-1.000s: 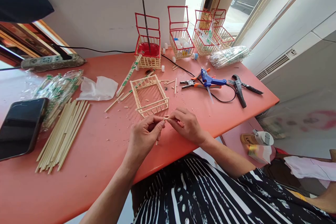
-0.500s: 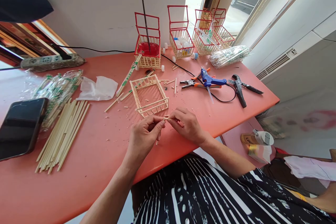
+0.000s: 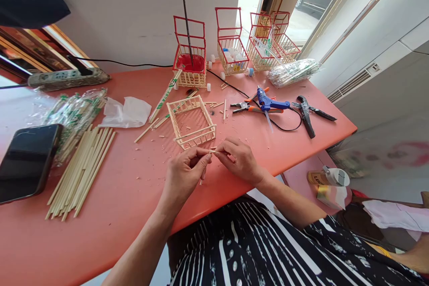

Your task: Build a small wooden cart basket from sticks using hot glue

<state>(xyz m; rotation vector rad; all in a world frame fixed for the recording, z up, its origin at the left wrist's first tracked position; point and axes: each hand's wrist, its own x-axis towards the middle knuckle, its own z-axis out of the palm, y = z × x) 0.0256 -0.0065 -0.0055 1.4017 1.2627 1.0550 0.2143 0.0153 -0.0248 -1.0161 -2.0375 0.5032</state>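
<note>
Both my hands meet at the near edge of the table, thumbs and forefingers pinched together. My left hand (image 3: 187,167) and my right hand (image 3: 239,158) are closed on a short wooden stick (image 3: 213,151), which shows between their fingertips. Most of the stick is hidden by the fingers. Just beyond them lies a rectangular frame (image 3: 214,130) glued from cut wooden sticks, with short uprights along its sides; neither hand grips it. Stick scraps (image 3: 225,109) lie beside the frame.
A blue glue gun (image 3: 268,103), orange-handled pliers (image 3: 250,108) and black cutters (image 3: 305,116) lie right. Small stick carts (image 3: 191,76) with red rims stand at the back. Left are a bundle of sticks (image 3: 80,174), a phone (image 3: 30,161) and a power strip (image 3: 67,79).
The view has shifted very slightly. My hands keep the same pinch on the stick, and nothing on the table has visibly moved.
</note>
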